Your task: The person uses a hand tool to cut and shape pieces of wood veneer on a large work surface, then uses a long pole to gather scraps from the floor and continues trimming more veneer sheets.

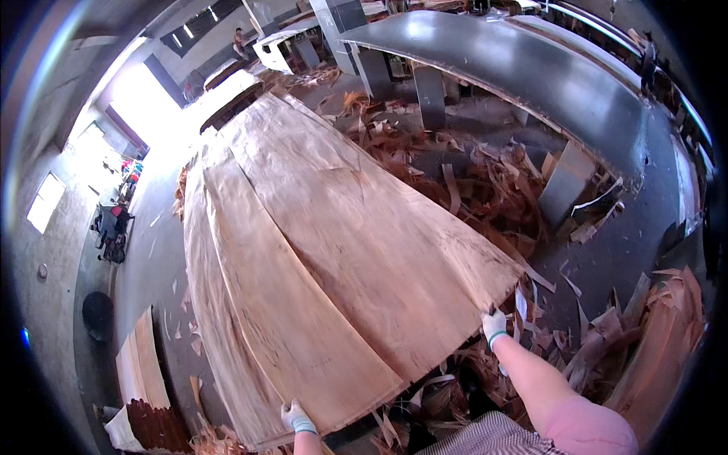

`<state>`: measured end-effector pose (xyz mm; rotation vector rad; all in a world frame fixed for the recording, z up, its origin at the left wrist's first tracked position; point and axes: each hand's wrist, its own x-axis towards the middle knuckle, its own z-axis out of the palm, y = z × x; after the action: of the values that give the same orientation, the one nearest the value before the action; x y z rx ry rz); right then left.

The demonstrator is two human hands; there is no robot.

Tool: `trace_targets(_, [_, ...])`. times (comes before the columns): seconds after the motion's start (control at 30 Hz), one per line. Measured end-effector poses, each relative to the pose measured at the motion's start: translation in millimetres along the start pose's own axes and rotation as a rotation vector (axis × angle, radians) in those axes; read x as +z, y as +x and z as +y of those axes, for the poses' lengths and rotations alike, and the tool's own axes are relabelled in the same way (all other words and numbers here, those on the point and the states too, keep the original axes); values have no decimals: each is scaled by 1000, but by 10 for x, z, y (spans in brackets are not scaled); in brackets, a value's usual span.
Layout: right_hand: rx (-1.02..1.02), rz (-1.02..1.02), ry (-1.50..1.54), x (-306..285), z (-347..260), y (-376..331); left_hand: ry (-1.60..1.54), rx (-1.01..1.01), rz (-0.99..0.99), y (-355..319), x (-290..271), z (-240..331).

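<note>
A large pale wood veneer sheet (326,205) lies over a long stack, with long folds and overlapping seams running away from me. At its near edge, left of centre, my left hand (297,418) in a white glove is closed on the veneer. My right hand (494,324), also white-gloved, is closed at the near right corner of the sheet. A small dark tip shows at its fingers; I cannot tell what it is. The undersides of both hands are hidden.
Torn veneer scraps (500,182) heap along the right side and around my feet. A long dark-topped table (516,76) stands beyond them. Narrow boards (144,364) lie at the lower left, near a round black object (97,315). A person (240,44) is far back.
</note>
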<state>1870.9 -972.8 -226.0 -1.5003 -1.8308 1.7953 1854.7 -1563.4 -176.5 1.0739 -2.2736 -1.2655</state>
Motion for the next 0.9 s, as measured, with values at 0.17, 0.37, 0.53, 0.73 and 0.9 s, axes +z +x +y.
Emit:
trace_targets(0.17, [-63,130,83,130,379,-244,-66,-94,30,218,-154,170])
trace_targets(0.37, [-202,158,16,728,79,90,0,-7,-53,873,-46,627])
trace_targets(0.53, [-25,110,132,799,32,25,-12,-30,22,1078,-25,516])
trace_targets(0.73, [-19,221,-107,786,335,174,-100,12,-64,1180,-176,241])
trace_targets(0.9, [129,159,-77,643,274,156,-87,-293,-451,1083,-439,185])
